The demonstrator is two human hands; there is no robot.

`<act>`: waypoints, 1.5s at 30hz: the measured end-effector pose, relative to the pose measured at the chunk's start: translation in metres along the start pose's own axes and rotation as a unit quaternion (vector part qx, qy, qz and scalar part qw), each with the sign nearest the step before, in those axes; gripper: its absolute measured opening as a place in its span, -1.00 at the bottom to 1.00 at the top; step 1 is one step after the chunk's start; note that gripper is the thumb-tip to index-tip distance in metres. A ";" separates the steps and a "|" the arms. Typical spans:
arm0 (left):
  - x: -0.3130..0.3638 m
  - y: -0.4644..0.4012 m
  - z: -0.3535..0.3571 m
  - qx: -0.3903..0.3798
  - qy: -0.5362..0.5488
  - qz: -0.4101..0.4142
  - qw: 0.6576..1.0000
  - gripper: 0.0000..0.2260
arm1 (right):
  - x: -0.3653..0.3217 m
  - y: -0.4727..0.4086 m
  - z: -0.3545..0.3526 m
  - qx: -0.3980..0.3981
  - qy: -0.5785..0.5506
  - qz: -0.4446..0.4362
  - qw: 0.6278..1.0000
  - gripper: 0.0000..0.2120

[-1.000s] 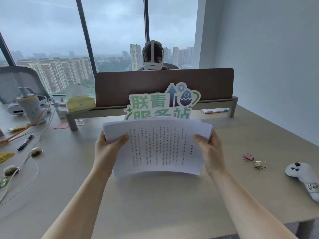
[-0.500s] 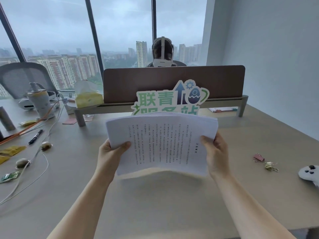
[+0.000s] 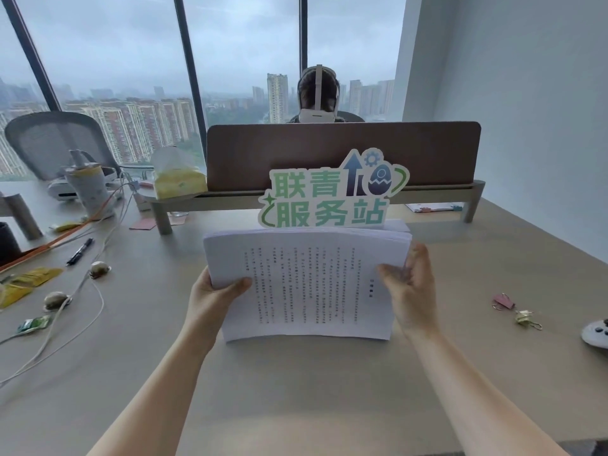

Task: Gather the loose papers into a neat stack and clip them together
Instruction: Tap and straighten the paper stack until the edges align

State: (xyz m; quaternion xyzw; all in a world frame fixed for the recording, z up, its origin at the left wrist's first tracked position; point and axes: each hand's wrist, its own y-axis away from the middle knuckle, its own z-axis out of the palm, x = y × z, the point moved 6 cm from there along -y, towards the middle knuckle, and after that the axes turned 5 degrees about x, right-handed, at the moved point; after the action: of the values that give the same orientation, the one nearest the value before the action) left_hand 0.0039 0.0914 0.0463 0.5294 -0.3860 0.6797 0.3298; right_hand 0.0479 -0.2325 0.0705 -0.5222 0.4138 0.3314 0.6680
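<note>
Around my work the desk [image 3: 296,390] is busy: along its left edge lie a black pen [image 3: 80,251], white cables [image 3: 65,311] and yellow packets [image 3: 29,281], with a wrapped bottle [image 3: 89,185] and a tissue pack [image 3: 176,179] further back. At the far edge stands a brown divider [image 3: 342,153] on a low shelf, and a green-lettered sign [image 3: 332,195] rises right behind my papers; a person in a white headset [image 3: 317,97] sits beyond the divider. Toward the right edge lie a pink binder clip [image 3: 503,301] and a gold binder clip [image 3: 526,319], well apart from my hands, and a white controller [image 3: 597,334] at the very edge. Nothing lies between me and the clips.

I hold the stack of papers [image 3: 306,284] upright near the desk's middle, its bottom edge resting on or just above the surface, I cannot tell which. Its long axis runs left to right, the printed face toward me, top edge leaning away. My left hand [image 3: 214,301] grips the left side, thumb over the front sheet. My right hand [image 3: 408,291] is blurred, fingers loosely spread against the right edge, not clamped.
</note>
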 end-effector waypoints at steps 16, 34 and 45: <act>0.066 -0.020 0.014 0.134 -0.032 0.038 0.990 -0.84 | -0.043 -0.008 0.005 0.011 0.217 -0.204 0.955 -0.68; 0.017 -0.005 -0.002 0.009 0.002 0.008 1.000 -0.81 | 0.004 0.007 0.014 -0.065 -0.038 0.109 0.991 -0.80; -0.028 0.015 -0.001 0.012 0.000 -0.048 0.999 -0.81 | 0.032 0.023 0.017 -0.042 0.023 0.155 0.987 -0.82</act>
State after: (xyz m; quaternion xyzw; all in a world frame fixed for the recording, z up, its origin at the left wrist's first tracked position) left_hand -0.0032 0.0843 0.0166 0.5510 -0.3522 0.6677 0.3558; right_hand 0.0449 -0.2100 0.0342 -0.4870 0.4903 0.4362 0.5764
